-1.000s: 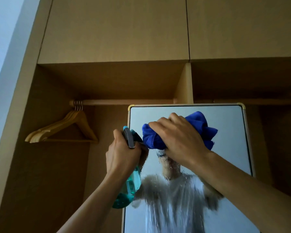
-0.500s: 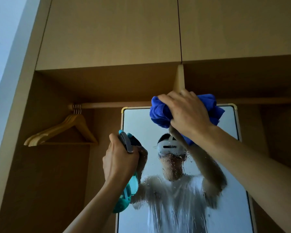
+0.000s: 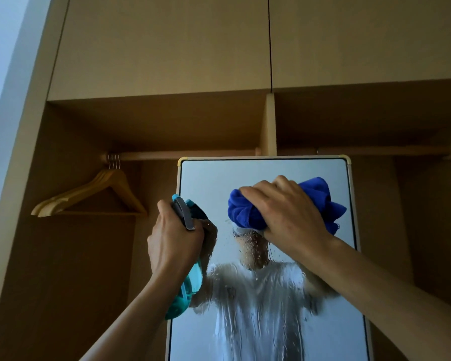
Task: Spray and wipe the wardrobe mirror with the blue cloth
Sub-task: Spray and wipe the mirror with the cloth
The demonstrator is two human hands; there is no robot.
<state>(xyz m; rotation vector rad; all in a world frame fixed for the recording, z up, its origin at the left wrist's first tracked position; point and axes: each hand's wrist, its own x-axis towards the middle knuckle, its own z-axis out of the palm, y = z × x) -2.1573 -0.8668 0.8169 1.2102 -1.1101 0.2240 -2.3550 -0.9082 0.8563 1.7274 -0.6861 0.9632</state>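
The wardrobe mirror [image 3: 208, 178] stands upright in a pale frame, its lower half streaked with spray droplets. My right hand [image 3: 287, 217] grips the bunched blue cloth [image 3: 245, 212] and presses it on the glass in the upper part of the mirror. My left hand [image 3: 173, 243] holds a teal spray bottle [image 3: 190, 287] by its neck at the mirror's left edge, the grey trigger [image 3: 184, 213] showing above my fingers. The bottle's nozzle is close to the glass.
Several wooden hangers [image 3: 89, 194] hang on the clothes rail [image 3: 188, 155] to the left of the mirror. A vertical divider [image 3: 269, 123] stands above the mirror, with closed upper cabinet doors [image 3: 167, 43] overhead. A pale wall [image 3: 0, 74] lies at far left.
My right hand took the cloth from mid-mirror up to the top edge, then back down to the upper glass. My left hand with the bottle stayed at the mirror's left edge.
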